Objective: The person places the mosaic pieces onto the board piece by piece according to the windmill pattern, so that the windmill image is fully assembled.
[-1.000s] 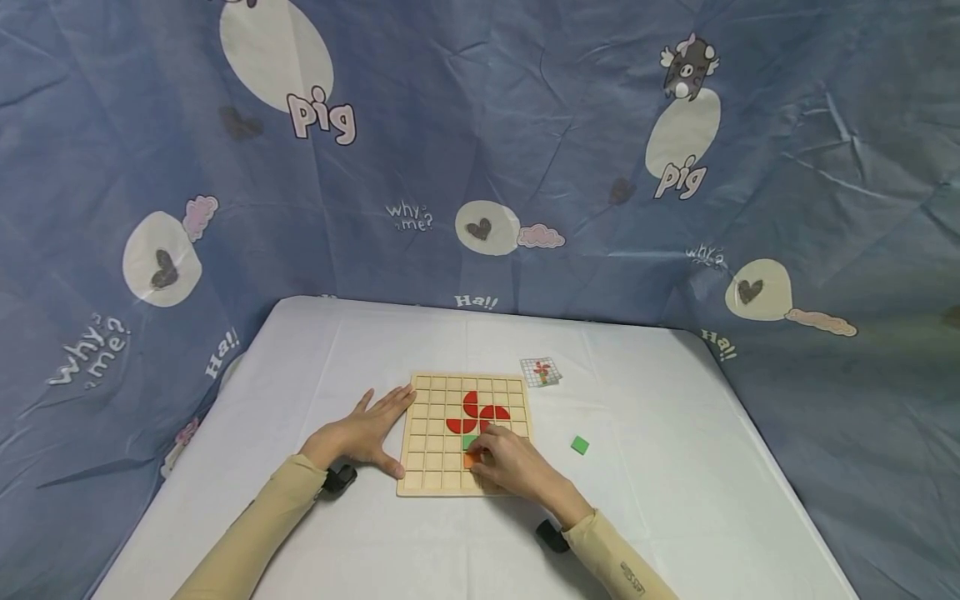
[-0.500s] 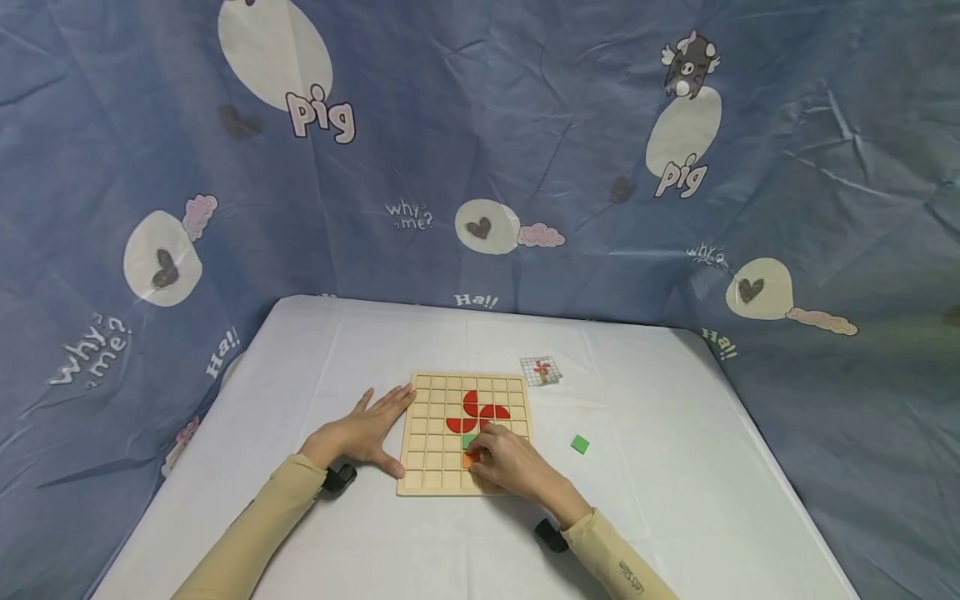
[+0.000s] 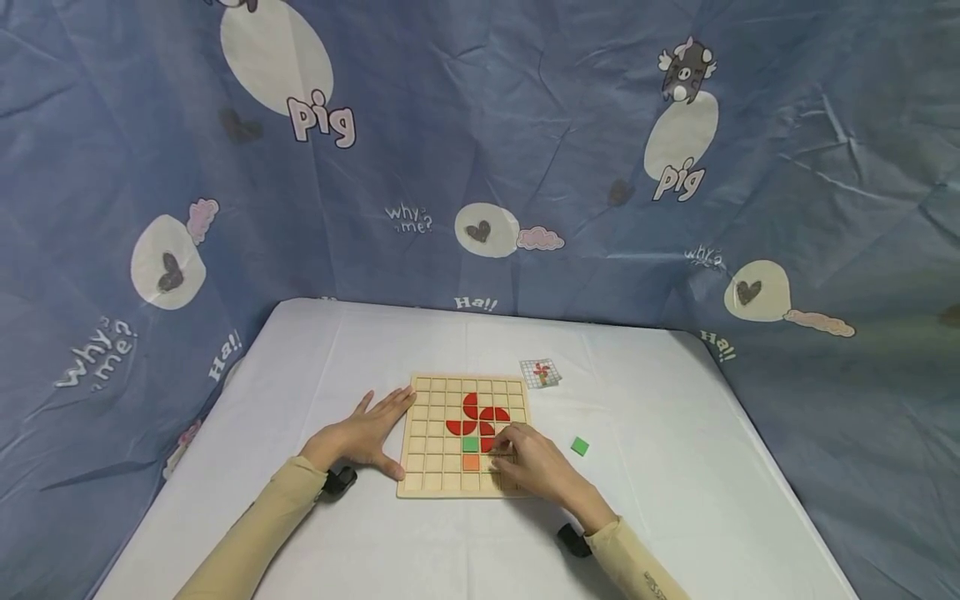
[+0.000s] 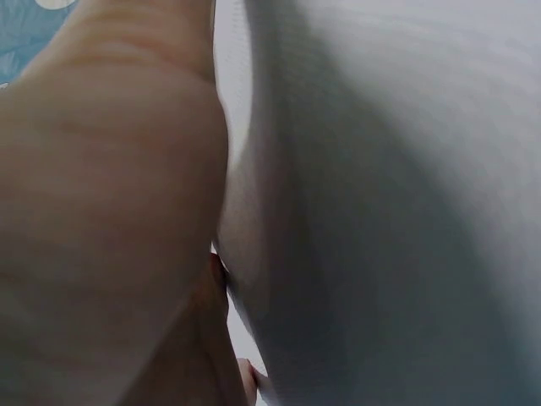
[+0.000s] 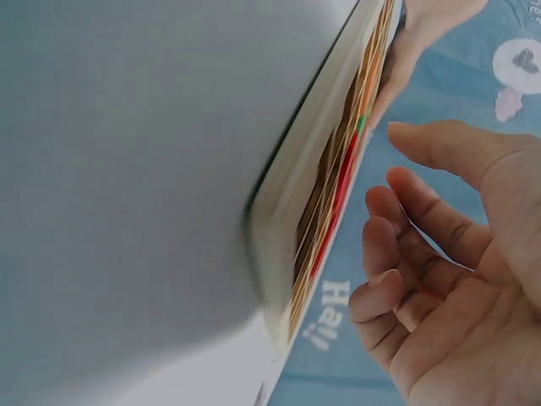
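A wooden grid board lies on the white table. My left hand rests with spread fingers along its left edge, fingertips and thumb at the rim. Red curved pieces form a pinwheel on the grid. Below them sit a green square tile and, in the cell nearer me, an orange square tile. Over the board's right part hovers my right hand, thumb and fingers apart with nothing between them. In the right wrist view its fingers are loosely bent beside the board's edge.
A loose green tile lies on the table to the right of the board. Small pattern cards lie by its far right corner, the top one showing a pinwheel. A blue printed cloth hangs behind the table.
My right hand has let go of the orange tile and drawn back to the right, uncovering it and a red piece. The left hand has stayed at the board's edge.
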The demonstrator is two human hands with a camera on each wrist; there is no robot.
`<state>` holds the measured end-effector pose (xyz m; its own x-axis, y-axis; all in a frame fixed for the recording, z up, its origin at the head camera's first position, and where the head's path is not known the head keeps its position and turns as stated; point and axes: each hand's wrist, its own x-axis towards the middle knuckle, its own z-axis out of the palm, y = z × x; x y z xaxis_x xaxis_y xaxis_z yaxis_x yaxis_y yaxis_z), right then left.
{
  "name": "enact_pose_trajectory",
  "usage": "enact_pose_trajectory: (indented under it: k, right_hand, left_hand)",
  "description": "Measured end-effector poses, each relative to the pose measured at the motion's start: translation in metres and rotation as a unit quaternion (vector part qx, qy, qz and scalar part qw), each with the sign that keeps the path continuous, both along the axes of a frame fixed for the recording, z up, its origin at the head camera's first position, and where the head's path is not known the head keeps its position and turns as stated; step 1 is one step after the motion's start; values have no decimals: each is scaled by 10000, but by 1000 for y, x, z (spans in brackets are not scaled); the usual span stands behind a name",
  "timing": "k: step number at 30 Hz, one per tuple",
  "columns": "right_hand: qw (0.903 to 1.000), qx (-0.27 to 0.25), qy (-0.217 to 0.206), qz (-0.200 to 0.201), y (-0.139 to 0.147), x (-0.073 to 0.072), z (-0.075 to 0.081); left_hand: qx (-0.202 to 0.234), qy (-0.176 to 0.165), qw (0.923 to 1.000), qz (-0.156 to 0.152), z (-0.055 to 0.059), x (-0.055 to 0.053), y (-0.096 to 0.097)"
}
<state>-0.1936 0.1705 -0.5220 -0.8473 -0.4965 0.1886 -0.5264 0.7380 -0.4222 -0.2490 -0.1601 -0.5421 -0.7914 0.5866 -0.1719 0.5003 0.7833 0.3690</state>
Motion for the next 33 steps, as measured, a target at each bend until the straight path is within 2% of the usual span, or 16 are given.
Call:
enact_pose_trajectory:
  k: [6,9,13,19,26,33]
  right_hand:
    - [9990,-150,-223,-359,25,3,3]
    - [9979,-234,-186,-580,39,3,4]
    - [9942,-265,-94,-1041,60,2,6]
    - [9846,-194,-325,-1708,91,2,9]
    - [9788,-138,-483,-1985,111,1,5]
    - [9748,-93,-707,-2112,117,-1,1]
  left_hand:
    - [67,6,10000,-15,0,1,-1]
    - [7,-13,10000,-12,1,2,-1]
    - [32,1,10000,-32,3,2,-2]
    - [68,-5,10000,-36,4,3,-1]
    - [73,24,10000,-19,2,3,-2]
    - [78,17,10000,-22,4,3,-1]
